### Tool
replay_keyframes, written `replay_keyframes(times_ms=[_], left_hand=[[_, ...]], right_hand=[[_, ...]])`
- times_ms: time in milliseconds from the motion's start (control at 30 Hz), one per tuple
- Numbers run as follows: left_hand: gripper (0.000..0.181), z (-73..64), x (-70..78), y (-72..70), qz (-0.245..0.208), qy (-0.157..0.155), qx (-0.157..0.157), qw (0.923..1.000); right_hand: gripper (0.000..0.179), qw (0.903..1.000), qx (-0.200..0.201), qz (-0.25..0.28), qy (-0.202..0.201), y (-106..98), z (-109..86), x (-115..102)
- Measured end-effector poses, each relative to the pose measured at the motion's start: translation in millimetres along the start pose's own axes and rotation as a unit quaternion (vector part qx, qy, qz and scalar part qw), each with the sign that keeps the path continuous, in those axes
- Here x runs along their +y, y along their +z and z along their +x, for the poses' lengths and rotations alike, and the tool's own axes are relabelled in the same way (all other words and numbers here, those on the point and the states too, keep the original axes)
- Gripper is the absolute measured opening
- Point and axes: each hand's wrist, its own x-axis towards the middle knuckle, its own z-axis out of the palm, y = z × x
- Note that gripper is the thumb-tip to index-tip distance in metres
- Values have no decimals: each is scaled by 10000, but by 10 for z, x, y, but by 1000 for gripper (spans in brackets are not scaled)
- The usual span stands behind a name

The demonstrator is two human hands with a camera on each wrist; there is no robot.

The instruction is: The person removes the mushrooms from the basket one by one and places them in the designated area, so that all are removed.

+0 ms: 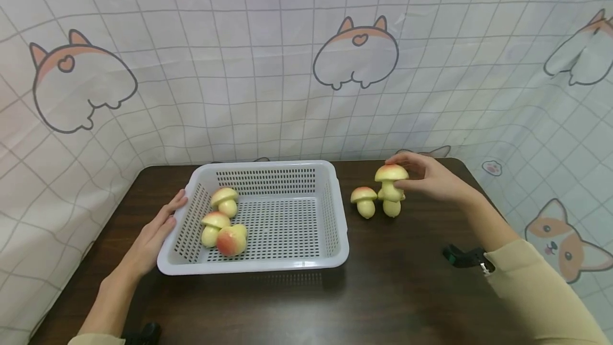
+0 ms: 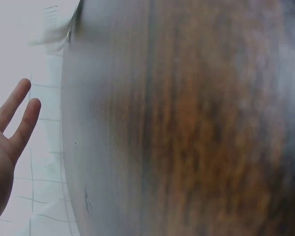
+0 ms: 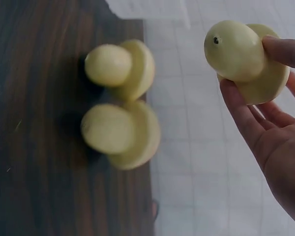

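My right hand (image 1: 433, 179) grips a toy mushroom (image 1: 391, 173), yellow with a reddish cap top. In the right wrist view this held mushroom (image 3: 238, 54) hangs in the air, its stem end facing the camera and the fingers around its cap. Two like mushrooms stand on the table: a left one (image 1: 365, 201) and a right one (image 1: 391, 208), partly hidden behind the held one. With fingers fairly straight, my left hand (image 1: 150, 241) touches the left rim of a white plastic basket (image 1: 253, 266). The left wrist view shows part of that hand (image 2: 10, 132).
Three more mushrooms lie at the basket's left side: a back one (image 1: 225, 201), a middle one (image 1: 213, 229) and a tipped one (image 1: 232, 239). The dark wooden table (image 1: 383, 292) ends at a white grid-patterned cloth (image 1: 297, 95) behind and at the sides.
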Motion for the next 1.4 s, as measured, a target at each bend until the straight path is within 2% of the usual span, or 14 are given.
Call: replay_keyframes(times_ms=[233, 467, 667, 833, 1200, 1400], left_hand=[[46, -5, -7, 10, -30, -76, 1, 10000], [46, -14, -28, 5, -36, -154, 5, 9999], [46, -11, -45, 8, -28, -113, 54, 9999], [45, 0, -47, 8, -62, -45, 58, 10000], [45, -20, -47, 2, -15, -82, 51, 10000], [46, -5, -45, -4, -138, 60, -57, 9999]], right_hand=[[45, 9995, 225, -149, 148, -102, -203, 257], [46, 9986, 411, -67, 312, -185, -346, 487], [46, 9977, 561, -63, 373, -241, -444, 637], [47, 9960, 629, -12, 641, -247, -532, 749], [50, 9890, 754, 142, 1262, -186, -597, 1087], [52, 9852, 736, -69, 1550, -142, -585, 1156]])
